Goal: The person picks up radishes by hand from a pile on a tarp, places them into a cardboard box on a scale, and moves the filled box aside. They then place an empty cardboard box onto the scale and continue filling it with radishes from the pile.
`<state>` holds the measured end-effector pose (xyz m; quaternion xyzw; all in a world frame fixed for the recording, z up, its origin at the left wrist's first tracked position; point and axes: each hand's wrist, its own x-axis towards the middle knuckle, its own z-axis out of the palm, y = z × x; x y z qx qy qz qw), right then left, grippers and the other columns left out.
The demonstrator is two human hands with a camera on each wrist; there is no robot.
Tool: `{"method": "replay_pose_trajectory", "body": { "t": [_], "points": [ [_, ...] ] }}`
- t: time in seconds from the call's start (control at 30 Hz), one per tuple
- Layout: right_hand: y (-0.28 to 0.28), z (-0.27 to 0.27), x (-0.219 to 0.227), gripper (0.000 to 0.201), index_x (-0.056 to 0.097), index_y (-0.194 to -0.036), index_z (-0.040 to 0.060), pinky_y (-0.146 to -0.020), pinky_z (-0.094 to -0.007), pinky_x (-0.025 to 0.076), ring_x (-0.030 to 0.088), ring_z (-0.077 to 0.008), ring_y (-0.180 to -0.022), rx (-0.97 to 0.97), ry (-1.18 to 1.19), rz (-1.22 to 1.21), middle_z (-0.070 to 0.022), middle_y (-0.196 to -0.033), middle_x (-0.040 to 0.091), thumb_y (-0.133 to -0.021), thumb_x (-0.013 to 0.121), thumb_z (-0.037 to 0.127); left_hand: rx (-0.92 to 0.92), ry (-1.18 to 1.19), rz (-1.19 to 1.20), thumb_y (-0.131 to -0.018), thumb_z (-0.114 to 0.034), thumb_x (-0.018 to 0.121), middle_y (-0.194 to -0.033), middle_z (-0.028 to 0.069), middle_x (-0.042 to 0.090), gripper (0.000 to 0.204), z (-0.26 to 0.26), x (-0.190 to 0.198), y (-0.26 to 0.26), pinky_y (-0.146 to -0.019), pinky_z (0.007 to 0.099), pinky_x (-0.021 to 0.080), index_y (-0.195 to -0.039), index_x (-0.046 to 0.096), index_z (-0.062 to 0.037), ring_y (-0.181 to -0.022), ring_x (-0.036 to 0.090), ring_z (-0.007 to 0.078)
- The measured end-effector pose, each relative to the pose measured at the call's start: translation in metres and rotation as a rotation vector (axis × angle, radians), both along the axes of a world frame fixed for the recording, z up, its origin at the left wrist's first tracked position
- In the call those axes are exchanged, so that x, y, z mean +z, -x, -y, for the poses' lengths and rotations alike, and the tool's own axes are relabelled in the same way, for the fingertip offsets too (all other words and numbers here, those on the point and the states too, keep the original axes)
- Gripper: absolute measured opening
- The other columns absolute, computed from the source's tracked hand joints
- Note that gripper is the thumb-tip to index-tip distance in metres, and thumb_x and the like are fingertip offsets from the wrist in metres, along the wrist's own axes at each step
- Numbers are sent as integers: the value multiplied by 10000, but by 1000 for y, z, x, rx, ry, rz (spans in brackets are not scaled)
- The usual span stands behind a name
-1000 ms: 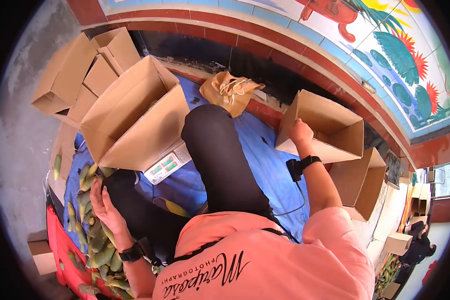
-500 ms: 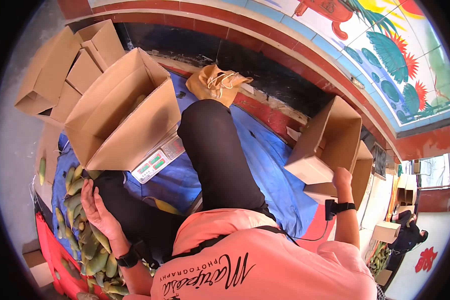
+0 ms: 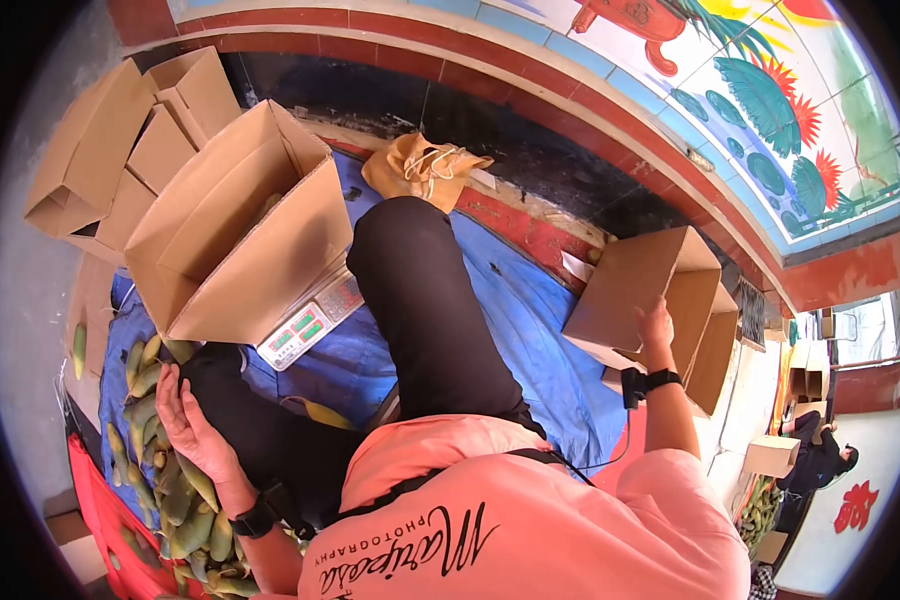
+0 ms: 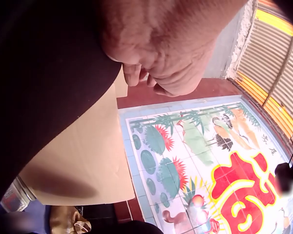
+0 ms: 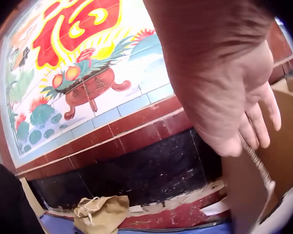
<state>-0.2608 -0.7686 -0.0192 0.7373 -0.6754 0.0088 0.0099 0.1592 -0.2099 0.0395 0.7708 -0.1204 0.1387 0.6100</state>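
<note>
In the head view my right hand grips the wall edge of an open cardboard box on the right. The right wrist view has the fingers hooked over that edge, with the thumb on the other side. My left hand is held with its fingers extended and nothing in it, beside my bent dark-trousered leg. Close by it lies a heap of long green-yellow gourds. A larger open box stands on a digital scale, something pale partly visible inside.
Blue sheeting covers the floor. A tan cloth bag sits against the tiled wall. More cardboard boxes stand at far left, and another box is behind the gripped one. Far right, another person is visible.
My right hand has moved right from the box's near-left rim to another edge, and the box has turned and shifted right. The left hand has kept its pose. The head view has swung slightly.
</note>
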Motion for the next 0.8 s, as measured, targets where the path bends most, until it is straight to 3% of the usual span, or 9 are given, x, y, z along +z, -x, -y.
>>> {"method": "replay_pose_trajectory", "body": {
  "t": [0.03,0.13,0.17,0.2,0.27,0.3,0.43,0.57,0.8],
  "points": [
    [0,0,-2,797,298,-1425,143,-852,-442,514,638,-367,-1000,-28,-15,45,-216,-1089,649,-767,713,315,6,0,2,-956,2,427,-1346,140,484,263,0,-1,0,-1046,350,388,-1203,514,32,-1234,496,241],
    [1,-8,-7,895,204,-1466,150,-819,-433,525,659,-353,-954,-216,9,124,-202,-1056,665,-757,730,297,-25,-4,13,-957,3,428,-1344,139,486,261,-3,0,0,-1047,345,388,-1202,513,31,-1231,497,236],
    [29,5,-36,768,366,-1412,116,-779,-421,531,677,-337,-892,-276,102,213,-176,-972,691,-752,727,274,-20,0,12,-957,4,429,-1341,139,488,260,-2,-1,0,-1047,342,388,-1201,514,29,-1228,498,234],
    [57,22,-59,768,366,-1412,116,-779,-421,531,677,-337,-892,-281,101,216,-176,-972,691,-752,727,274,-18,5,9,-956,6,429,-1339,138,490,259,-1,-1,-1,-1046,340,388,-1200,514,28,-1225,500,232],
    [94,44,-82,507,583,-1219,69,-757,-410,531,686,-312,-854,-137,-208,632,-156,-898,704,-751,705,220,-14,-16,13,-957,5,429,-1335,137,492,256,0,-2,-1,-1045,339,389,-1197,515,28,-1223,500,231],
    [83,30,-63,310,671,-1031,38,-752,-412,525,681,-314,-849,-56,-78,465,-167,-888,699,-749,665,168,-4,-37,15,-958,5,429,-1331,136,495,254,0,-3,-2,-1045,338,390,-1195,516,27,-1221,501,231],
    [56,5,-28,276,654,-1008,38,-753,-426,517,662,-354,-861,-38,-16,393,-197,-889,682,-758,623,152,-40,-52,24,-958,7,430,-1325,135,497,250,-1,-4,-4,-1044,333,391,-1191,517,28,-1221,501,230],
    [-1,-60,14,243,631,-989,44,-755,-480,496,624,-416,-872,177,49,340,-227,-884,656,-793,585,179,-45,-77,36,-956,11,431,-1319,139,500,254,-2,-7,-8,-1046,332,390,-1194,516,30,-1219,498,227],
    [-63,-70,-29,167,582,-964,49,-699,-508,526,658,-404,-780,259,-23,116,-213,-794,668,-823,564,138,-44,-117,47,-956,6,444,-1292,135,517,242,-6,-10,-12,-1037,312,396,-1185,515,38,-1198,505,219]
  ]
}}
